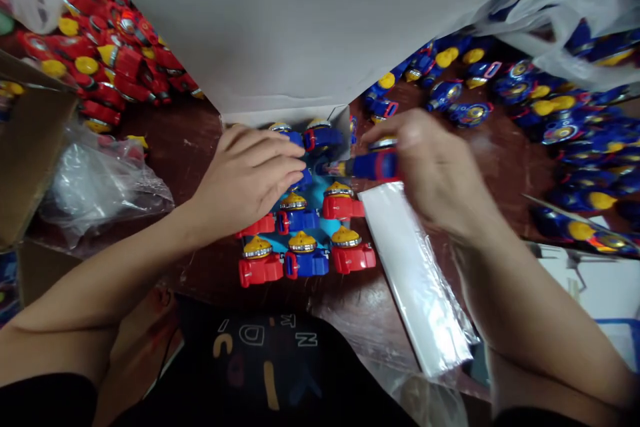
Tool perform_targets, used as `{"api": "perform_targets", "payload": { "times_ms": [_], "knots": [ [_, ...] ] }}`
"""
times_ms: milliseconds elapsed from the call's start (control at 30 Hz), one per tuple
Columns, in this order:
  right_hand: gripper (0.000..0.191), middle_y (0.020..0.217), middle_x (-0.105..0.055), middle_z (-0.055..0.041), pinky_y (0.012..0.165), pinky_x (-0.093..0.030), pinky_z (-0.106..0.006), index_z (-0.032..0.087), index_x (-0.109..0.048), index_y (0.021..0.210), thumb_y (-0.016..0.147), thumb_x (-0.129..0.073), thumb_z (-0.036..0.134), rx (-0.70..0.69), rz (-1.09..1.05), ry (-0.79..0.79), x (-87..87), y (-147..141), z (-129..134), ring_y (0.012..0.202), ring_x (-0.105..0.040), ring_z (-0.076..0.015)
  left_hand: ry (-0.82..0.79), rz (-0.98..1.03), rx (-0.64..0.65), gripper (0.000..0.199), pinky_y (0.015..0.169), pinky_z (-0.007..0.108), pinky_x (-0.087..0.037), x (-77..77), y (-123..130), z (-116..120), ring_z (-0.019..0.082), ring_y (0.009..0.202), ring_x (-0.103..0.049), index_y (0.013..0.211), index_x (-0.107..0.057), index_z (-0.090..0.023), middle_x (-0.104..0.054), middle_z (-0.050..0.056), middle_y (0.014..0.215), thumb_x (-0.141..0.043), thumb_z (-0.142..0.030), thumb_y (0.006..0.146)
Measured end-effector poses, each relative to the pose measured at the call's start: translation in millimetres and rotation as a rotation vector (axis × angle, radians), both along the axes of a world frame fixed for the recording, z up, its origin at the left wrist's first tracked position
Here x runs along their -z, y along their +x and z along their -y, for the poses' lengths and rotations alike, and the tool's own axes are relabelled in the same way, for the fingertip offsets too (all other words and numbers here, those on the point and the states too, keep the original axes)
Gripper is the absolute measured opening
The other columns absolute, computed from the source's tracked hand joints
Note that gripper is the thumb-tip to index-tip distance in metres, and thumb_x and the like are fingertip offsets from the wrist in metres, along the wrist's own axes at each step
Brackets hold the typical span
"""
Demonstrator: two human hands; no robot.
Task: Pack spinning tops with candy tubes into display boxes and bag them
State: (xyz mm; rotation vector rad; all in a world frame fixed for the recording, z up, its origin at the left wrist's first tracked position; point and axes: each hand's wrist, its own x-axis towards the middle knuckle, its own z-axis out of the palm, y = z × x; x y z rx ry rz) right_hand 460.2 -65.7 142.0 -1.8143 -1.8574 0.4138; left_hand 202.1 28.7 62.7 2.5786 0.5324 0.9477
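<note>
A white box panel [320,27] rises just beyond both grips, at the far side of the brown counter [187,140]. A heap of blue toys [563,130] spreads to the right of the right grip, and a heap of red toys [127,67] lies beyond and to the left of the left grip. A packet of plastic sleeves [415,273] rests on the near side of the right grip. Rows of toys [306,261], red and blue with yellow domes, sit under and just to the right of the left grip, on a light-blue backing [318,196].

The step in hand looks like setting toys into these rows; the next move seems to call for lining one up with its gap and easing it down without nudging its neighbours. The left grip [257,177] lies palm down over the rows, fingers nearly straight and close together; whether it has hold of anything beneath, I cannot tell. The right grip [430,157], blurred, curls closed around a blue toy [373,165], whose narrow end points toward the left fingertips
</note>
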Motion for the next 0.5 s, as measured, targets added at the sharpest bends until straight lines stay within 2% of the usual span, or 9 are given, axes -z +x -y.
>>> {"api": "perform_targets", "payload": {
  "times_ms": [100,167,267,400,500],
  "knots": [
    [0.057,0.111,-0.075,-0.0125,0.089,-0.057,-0.044,0.017,-0.072,0.115,0.114,-0.029,0.055,-0.09,0.14,-0.144,19.4,-6,-10,0.104,-0.071,-0.0261,0.007,-0.006,-0.029,0.014,0.102,0.045,-0.045,14.7,3,5,0.022,0.109,-0.075,0.11,-0.075,-0.023,-0.082,-0.002,0.119,-0.062,-0.026,0.111],
    [0.057,0.114,-0.075,-0.0124,0.086,-0.058,-0.042,0.018,-0.071,0.117,0.114,-0.026,0.053,-0.133,0.255,-0.216,23.7,-12,-13,0.104,-0.071,-0.0266,-0.024,-0.014,-0.049,0.014,0.1,0.045,-0.045,19.1,4,8,0.021,0.107,-0.075,0.111,-0.077,-0.024,-0.082,-0.002,0.119,-0.063,-0.026,0.11],
    [0.055,0.118,-0.076,-0.0117,0.084,-0.057,-0.039,0.02,-0.071,0.117,0.114,-0.025,0.051,-0.171,0.335,-0.325,18.0,-20,-15,0.104,-0.072,-0.0262,-0.079,-0.014,-0.048,0.015,0.1,0.046,-0.044,19.0,4,9,0.021,0.108,-0.075,0.11,-0.078,-0.026,-0.082,-0.003,0.121,-0.062,-0.027,0.11],
    [0.054,0.117,-0.076,-0.0127,0.077,-0.054,-0.037,0.02,-0.069,0.119,0.113,-0.024,0.049,-0.133,0.406,-0.396,8.4,-34,-20,0.103,-0.071,-0.0279,-0.154,-0.017,-0.035,0.02,0.101,0.047,-0.043,17.9,4,5,0.022,0.108,-0.075,0.11,-0.079,-0.026,-0.082,-0.002,0.121,-0.059,-0.028,0.112],
    [0.051,0.119,-0.076,-0.013,0.077,-0.053,-0.037,0.02,-0.066,0.121,0.113,-0.024,0.048,-0.149,0.416,-0.429,10.9,-44,-23,0.099,-0.071,-0.0272,-0.168,-0.006,-0.042,0.023,0.101,0.047,-0.043,20.7,6,8,0.022,0.108,-0.075,0.109,-0.079,-0.025,-0.082,0.0,0.118,-0.056,-0.029,0.112]
  ]
}}
